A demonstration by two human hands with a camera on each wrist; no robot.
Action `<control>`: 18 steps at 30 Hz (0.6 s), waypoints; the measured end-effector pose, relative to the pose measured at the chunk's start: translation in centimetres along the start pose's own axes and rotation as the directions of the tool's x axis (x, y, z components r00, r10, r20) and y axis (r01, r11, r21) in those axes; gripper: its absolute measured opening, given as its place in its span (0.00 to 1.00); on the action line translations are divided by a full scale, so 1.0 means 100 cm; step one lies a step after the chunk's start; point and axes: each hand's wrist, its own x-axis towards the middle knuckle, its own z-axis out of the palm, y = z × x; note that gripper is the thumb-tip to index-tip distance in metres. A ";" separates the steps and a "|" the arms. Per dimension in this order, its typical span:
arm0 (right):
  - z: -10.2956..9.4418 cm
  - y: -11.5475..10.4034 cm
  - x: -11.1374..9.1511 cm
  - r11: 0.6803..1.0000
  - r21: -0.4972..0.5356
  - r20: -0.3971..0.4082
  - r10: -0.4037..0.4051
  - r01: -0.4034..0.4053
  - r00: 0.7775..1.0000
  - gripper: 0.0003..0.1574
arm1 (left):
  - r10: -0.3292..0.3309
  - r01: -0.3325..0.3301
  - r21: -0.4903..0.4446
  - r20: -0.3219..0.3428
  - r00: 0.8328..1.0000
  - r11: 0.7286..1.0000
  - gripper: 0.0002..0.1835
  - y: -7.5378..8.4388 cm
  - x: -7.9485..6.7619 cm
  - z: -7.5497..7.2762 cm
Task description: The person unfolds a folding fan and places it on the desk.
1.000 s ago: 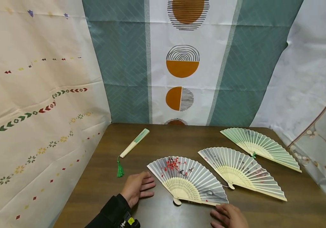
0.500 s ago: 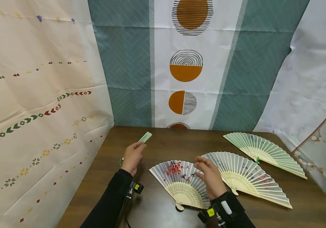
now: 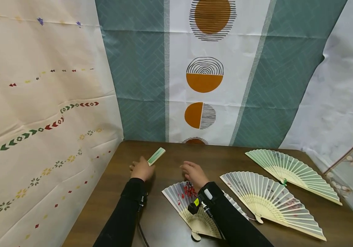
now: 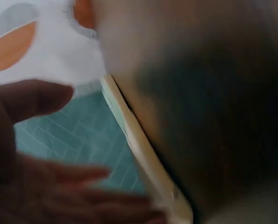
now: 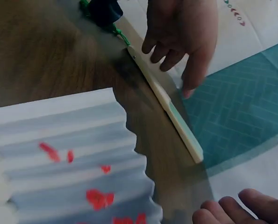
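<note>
A folded fan (image 3: 156, 156) with a pale green cover lies at the far left of the table. My left hand (image 3: 142, 169) is over its handle end and hides it in the head view. From the right wrist view, that hand (image 5: 185, 28) hangs just above the fan with loose fingers; in the left wrist view, thumb and fingers stand apart, with the folded fan (image 4: 134, 140) beyond them. My right hand (image 3: 195, 174) hovers over the upper edge of a spread fan (image 3: 184, 197) with red blossoms, fingers loosely bent and holding nothing. My right sleeve covers part of this fan.
To the right lie a spread whitish fan (image 3: 269, 202) and, behind it, a spread light green fan (image 3: 290, 171). A green cord (image 5: 122, 36) hangs from the folded fan's handle. Patterned cloths enclose the brown table (image 3: 99, 209) at the back and sides.
Both hands have reached forward from the table's front over the second. Lately my right hand moved left across the blossom fan, and my left hand shifted slightly down toward the folded fan's handle.
</note>
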 end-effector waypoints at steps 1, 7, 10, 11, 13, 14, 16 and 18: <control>0.003 0.001 0.004 1.000 0.012 0.026 0.010 -0.010 1.000 0.43 | -0.009 0.008 0.049 0.023 1.000 0.999 0.42 0.000 -0.003 0.001; 0.023 0.003 0.027 0.998 0.044 0.099 0.041 -0.046 0.994 0.41 | 0.036 -0.020 0.203 -0.076 0.996 0.979 0.23 0.019 -0.032 -0.004; 0.033 0.006 0.036 0.993 0.081 0.094 0.073 -0.081 0.993 0.33 | 0.080 -0.047 0.206 -0.158 0.984 0.978 0.14 0.022 -0.036 -0.003; 0.036 0.007 0.038 0.992 0.088 0.092 0.081 -0.089 0.992 0.30 | 0.096 -0.060 0.210 -0.168 0.981 0.976 0.12 0.020 -0.034 -0.001; 0.041 0.011 0.042 0.991 0.095 0.083 0.089 -0.097 0.993 0.24 | 0.122 -0.084 0.218 -0.165 0.979 0.972 0.10 0.011 -0.027 0.003; 0.043 0.013 0.043 0.990 0.098 0.078 0.089 -0.096 0.993 0.22 | 0.133 -0.097 0.219 -0.154 0.979 0.971 0.10 0.006 -0.023 0.005; 0.046 0.016 0.046 0.990 0.107 0.070 0.087 -0.094 0.994 0.19 | 0.142 -0.114 0.226 -0.111 0.984 0.967 0.11 -0.005 -0.014 0.009; 0.048 0.019 0.048 0.989 0.115 0.072 0.081 -0.089 0.994 0.17 | 0.142 -0.126 0.230 -0.052 0.989 0.965 0.13 -0.011 -0.008 0.010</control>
